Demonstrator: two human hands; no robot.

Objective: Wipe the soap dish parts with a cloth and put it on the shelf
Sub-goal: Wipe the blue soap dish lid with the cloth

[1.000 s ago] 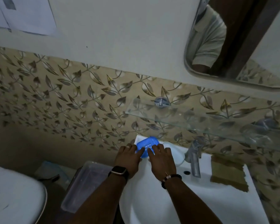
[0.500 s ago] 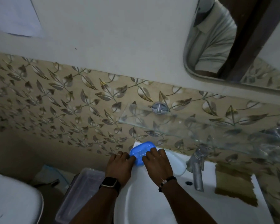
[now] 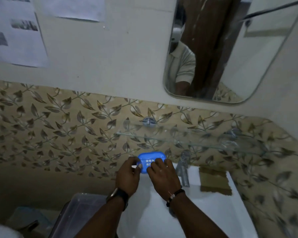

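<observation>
A blue plastic soap dish (image 3: 151, 158) with a slotted insert is held above the back left corner of the white sink (image 3: 213, 212). My left hand (image 3: 128, 176) grips its left end and my right hand (image 3: 163, 177) grips its right end, fingers over the near edge. A brown cloth (image 3: 214, 181) lies flat on the sink's right rim, away from both hands. The glass shelf (image 3: 187, 140) runs along the wall just above the dish.
A chrome tap (image 3: 183, 167) stands right of my right hand. A mirror (image 3: 230, 48) hangs above the shelf. A clear plastic bin (image 3: 79, 213) sits left of the sink, with a white toilet (image 3: 0, 231) at the far left. Papers (image 3: 15, 31) hang on the wall.
Both hands have lifted the blue dish off the sink corner and raised it toward the shelf. My view has tilted upward.
</observation>
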